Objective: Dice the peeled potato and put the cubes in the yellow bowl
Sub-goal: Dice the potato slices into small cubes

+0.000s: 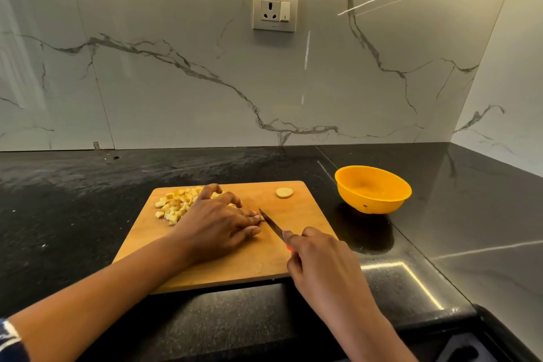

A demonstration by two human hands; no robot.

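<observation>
Surface (88,200), black, carries a wooden board (235,270) mid-frame, yellow bowl (373,189) right of it. Right hand (320,261) grips a knife (271,223); left hand (217,220) curls beside the blade, its hold hidden. Potato cubes (173,206) heap on the board's upper left.

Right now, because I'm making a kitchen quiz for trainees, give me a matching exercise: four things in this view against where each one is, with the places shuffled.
Things:
1. potato cubes
2. round slice
3. yellow bowl
4. knife

Places:
A. on the counter, right of the cutting board
B. held in the right hand
C. far left part of the cutting board
D. far right corner of the cutting board

Pairs: 1-C, 2-D, 3-A, 4-B
</observation>
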